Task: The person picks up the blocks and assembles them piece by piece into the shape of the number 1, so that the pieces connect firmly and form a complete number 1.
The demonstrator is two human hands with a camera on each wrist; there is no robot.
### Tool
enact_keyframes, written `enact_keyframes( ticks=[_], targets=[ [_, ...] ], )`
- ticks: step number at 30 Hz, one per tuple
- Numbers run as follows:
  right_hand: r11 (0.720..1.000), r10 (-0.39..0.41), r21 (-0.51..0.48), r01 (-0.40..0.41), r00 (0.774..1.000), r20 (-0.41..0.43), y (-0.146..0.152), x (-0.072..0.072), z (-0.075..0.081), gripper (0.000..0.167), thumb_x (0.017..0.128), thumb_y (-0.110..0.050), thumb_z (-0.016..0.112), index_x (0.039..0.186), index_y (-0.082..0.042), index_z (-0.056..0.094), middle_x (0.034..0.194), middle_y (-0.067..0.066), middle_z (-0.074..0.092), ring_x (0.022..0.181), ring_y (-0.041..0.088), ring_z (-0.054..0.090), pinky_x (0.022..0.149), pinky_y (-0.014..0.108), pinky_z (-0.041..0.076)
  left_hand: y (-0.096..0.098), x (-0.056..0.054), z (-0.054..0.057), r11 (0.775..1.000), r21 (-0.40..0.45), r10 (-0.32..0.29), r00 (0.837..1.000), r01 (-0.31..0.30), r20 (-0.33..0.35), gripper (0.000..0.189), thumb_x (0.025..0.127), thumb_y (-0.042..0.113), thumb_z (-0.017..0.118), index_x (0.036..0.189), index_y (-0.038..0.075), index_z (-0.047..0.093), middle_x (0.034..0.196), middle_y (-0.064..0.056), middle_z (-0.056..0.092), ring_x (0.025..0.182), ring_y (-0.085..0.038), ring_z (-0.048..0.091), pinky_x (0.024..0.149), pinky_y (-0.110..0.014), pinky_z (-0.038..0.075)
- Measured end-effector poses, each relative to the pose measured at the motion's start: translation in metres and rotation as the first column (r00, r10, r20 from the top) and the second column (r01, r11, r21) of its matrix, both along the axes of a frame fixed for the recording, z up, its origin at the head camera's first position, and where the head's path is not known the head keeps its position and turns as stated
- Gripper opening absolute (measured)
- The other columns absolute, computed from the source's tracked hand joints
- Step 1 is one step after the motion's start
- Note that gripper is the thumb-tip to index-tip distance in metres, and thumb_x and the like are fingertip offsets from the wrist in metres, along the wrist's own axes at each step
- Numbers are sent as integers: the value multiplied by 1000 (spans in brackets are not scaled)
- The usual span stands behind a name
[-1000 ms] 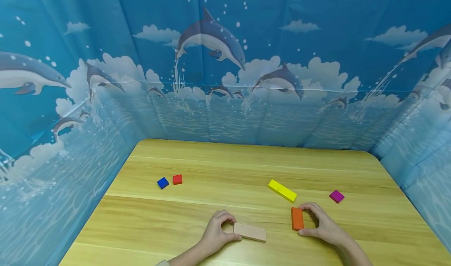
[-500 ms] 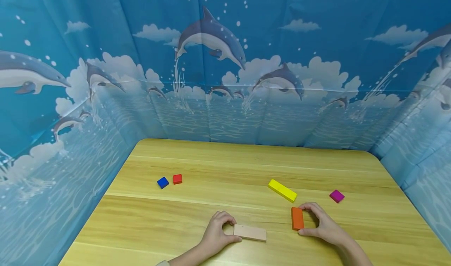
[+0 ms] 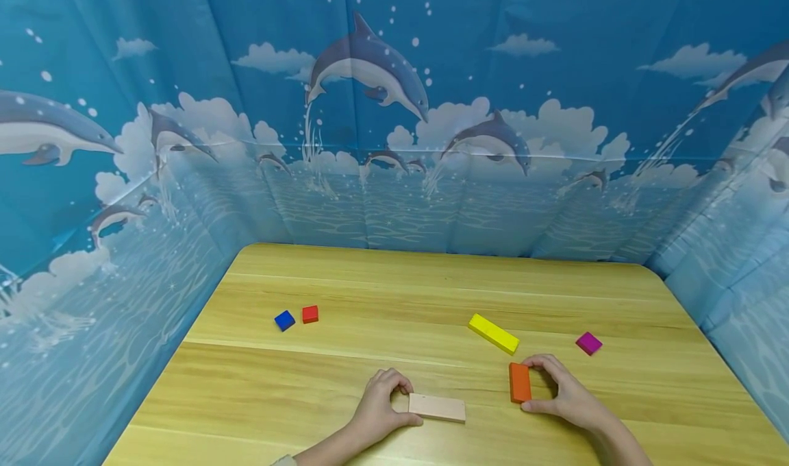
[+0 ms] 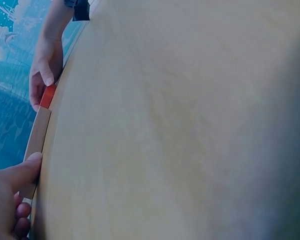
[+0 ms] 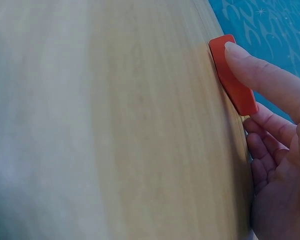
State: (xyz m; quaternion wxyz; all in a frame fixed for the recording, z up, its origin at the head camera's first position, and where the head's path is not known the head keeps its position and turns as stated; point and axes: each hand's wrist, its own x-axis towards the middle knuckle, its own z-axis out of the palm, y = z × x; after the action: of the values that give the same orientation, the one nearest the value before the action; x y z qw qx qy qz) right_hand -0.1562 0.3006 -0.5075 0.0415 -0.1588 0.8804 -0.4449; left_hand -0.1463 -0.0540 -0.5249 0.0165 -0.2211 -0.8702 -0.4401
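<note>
The left hand [image 3: 383, 406] is curved into a loose C, thumb and fingers pinching the left end of a pale, unpainted block [image 3: 439, 407]. This is a flat, smooth oblong with straight edges, lying on the table near its front. The right hand [image 3: 564, 392] arches likewise, thumb at the near end and fingertips at the far end of an orange block [image 3: 520, 383], a shorter, evenly coloured slab with its long side pointing away from the person. The table [image 3: 370, 295] has yellowish boards with a streaky wood grain and rounded far corners.

Against the picture from a second ago, hands and blocks hold practically the same places.

A long yellow block [image 3: 494, 334] lies aslant just beyond the orange one, with a purple block [image 3: 589, 343] farther right. Well to the left, a blue block [image 3: 285, 321] and a red block [image 3: 310, 314] sit near each other, apart. Creased blue cloth [image 3: 370, 199] printed with dolphins surrounds the table.
</note>
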Motion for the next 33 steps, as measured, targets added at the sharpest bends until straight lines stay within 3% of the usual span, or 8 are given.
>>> enact_keyframes(
  ticks=[9,16,22,26,33],
  targets=[
    [1000,6,-13,-7,1000,-30,-1,-1,-1,56,69,-26,79,115,-9,52,118,7,47,107,-7,35,87,3,21,-1,0,0,1000,-4,-13,1000,13,-11,42,60,38,81,89,18,58,84,16,51,83,-4,42,81,-30,36],
    [998,27,-49,-32,996,-88,-1,0,0,54,69,-18,79,115,-5,53,115,10,49,107,-5,38,88,3,21,-4,-1,-1,999,26,-40,999,40,-17,37,62,28,82,90,18,60,86,14,54,84,-4,43,79,-27,37],
    [996,1,-91,-1,1000,-6,-7,-3,5,56,71,-19,78,118,-6,52,115,8,52,105,-6,42,88,4,26,-5,-1,-1,997,52,-53,998,54,-13,36,62,22,83,89,19,60,86,13,54,84,-5,43,78,-24,38],
    [996,-17,-92,17,1000,4,-17,-6,8,59,71,-20,78,120,-4,50,115,8,51,104,-2,46,88,10,31,-5,-2,-2,997,56,-59,998,61,-28,35,62,23,83,89,19,60,86,12,55,83,-5,43,77,-23,38],
    [999,-48,-23,46,994,-96,-41,-14,14,59,70,-22,79,119,-6,51,110,2,53,100,16,50,88,29,37,-6,-2,-3,997,54,-62,998,63,-22,36,63,24,82,90,18,61,86,13,55,84,-5,44,77,-23,39]
  ],
)
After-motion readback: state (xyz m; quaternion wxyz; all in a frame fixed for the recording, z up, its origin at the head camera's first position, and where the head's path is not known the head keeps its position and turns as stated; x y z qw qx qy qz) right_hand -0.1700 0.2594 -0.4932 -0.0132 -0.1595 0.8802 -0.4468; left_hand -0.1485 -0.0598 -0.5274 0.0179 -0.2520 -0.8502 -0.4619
